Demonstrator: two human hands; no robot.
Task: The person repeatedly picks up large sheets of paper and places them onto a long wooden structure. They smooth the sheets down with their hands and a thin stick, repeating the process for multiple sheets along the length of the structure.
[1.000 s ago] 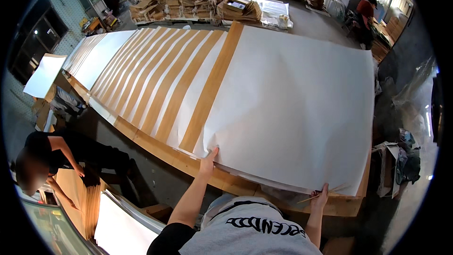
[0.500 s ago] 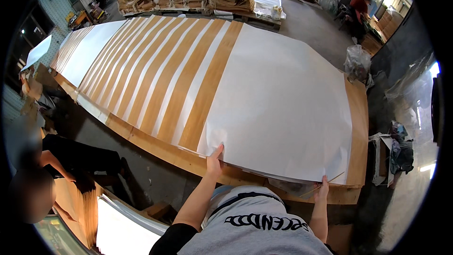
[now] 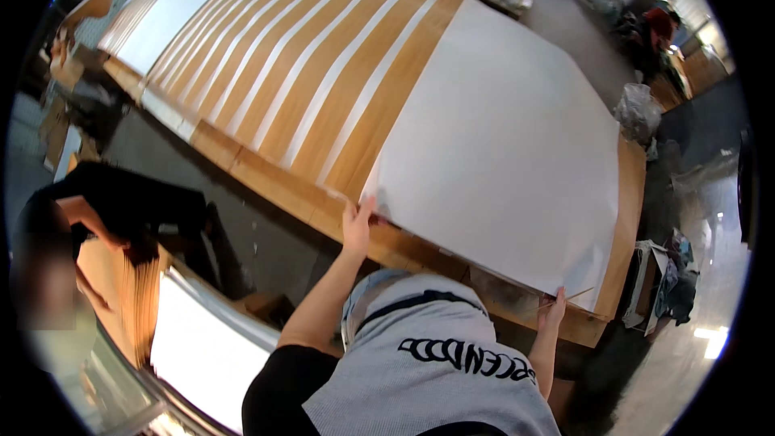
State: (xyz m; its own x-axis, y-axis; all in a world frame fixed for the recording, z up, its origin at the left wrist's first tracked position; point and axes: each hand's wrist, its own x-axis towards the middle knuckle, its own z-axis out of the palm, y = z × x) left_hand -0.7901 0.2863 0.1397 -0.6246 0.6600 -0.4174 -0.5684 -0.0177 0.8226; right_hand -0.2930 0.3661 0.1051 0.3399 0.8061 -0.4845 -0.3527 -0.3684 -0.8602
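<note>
A large white sheet (image 3: 504, 137) lies over the right part of a long table. My left hand (image 3: 358, 226) grips its near left corner, fingers closed on the edge, the paper bending up there. At the near right edge, my right hand (image 3: 552, 311) pinches the sheet and also holds a thin wooden stick (image 3: 580, 293). Left of the sheet, several tan wood-coloured sheets (image 3: 343, 56) alternate with white strips in an overlapping fan.
The table's wooden front edge (image 3: 311, 208) runs below the sheets. At the lower left a person in black (image 3: 121, 194) bends over a stack of brown sheets (image 3: 133, 299) beside a white stack (image 3: 198, 355). A plastic bag (image 3: 638, 111) stands off the far right corner.
The view has shifted, so the table sits higher at the left and more tilted. Both hands keep hold of the white sheet; its near left corner now looks more bent up.
</note>
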